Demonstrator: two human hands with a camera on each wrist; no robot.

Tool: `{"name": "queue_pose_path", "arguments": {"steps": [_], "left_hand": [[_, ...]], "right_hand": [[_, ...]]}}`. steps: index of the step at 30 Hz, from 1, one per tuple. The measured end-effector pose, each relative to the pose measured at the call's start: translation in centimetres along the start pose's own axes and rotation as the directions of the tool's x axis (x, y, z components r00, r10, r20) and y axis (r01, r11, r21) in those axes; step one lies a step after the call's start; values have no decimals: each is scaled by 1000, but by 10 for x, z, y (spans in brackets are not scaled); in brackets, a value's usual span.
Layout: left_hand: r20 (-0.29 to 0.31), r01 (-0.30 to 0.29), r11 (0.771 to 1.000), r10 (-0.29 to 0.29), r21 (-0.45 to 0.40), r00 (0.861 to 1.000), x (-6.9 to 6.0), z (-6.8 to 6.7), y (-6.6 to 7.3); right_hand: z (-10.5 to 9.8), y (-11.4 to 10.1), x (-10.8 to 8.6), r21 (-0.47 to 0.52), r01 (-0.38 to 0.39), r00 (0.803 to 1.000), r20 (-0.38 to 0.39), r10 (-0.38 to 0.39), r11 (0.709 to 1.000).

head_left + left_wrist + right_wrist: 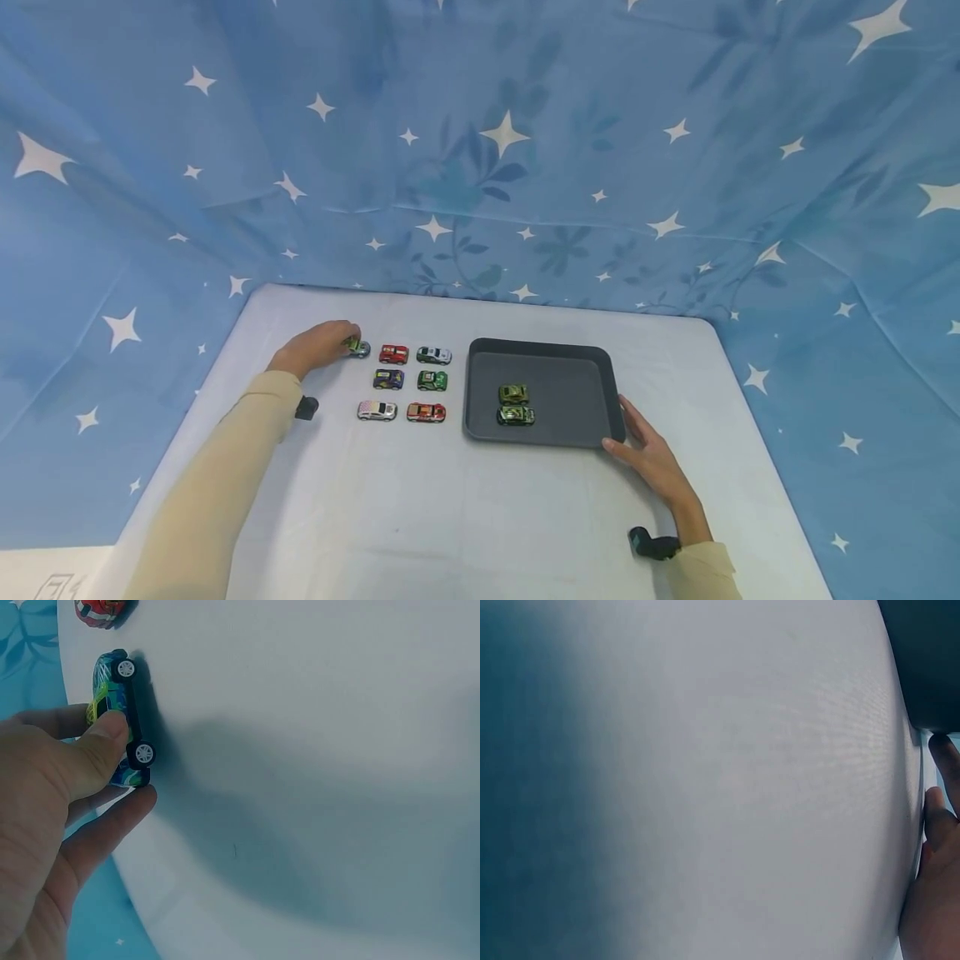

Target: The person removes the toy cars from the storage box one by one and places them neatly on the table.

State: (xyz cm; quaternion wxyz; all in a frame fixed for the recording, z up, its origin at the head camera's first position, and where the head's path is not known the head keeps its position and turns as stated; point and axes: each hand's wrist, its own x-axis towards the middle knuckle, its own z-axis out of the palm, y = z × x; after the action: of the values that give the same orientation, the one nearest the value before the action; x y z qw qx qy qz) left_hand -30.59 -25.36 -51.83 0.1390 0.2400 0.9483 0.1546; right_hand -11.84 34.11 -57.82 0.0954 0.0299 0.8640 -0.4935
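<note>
My left hand pinches a green and blue toy car between thumb and fingers, at the left end of the back row of cars. In the left wrist view the car is seen side-on, with dark tyres and white hubs. At the dark grey tray, my right hand touches the front right corner, thumb at the front edge and extended fingers along the right side. Two green camouflage toy cars, one behind the other, stand inside the tray, left of its middle.
Between the left hand and the tray stand several toy cars in rows: red, white and green, dark blue, green, silver and orange-red. Blue starry cloth surrounds the white table.
</note>
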Motion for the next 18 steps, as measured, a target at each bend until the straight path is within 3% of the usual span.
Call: {"name": "queue_pose_path", "arguments": {"steps": [9, 14, 18], "left_hand": [[27, 52, 998, -51, -23, 998, -2, 3, -5], [27, 36, 999, -36, -23, 999, 0, 3, -6], [29, 65, 997, -63, -52, 998, -1, 4, -7]], "right_hand": [[1, -5, 0, -3, -1, 1000, -1, 1, 1000], [1, -3, 0, 8, 4, 1000, -9, -4, 1000], [1, -4, -1, 3, -2, 1000, -7, 2, 1000]]}}
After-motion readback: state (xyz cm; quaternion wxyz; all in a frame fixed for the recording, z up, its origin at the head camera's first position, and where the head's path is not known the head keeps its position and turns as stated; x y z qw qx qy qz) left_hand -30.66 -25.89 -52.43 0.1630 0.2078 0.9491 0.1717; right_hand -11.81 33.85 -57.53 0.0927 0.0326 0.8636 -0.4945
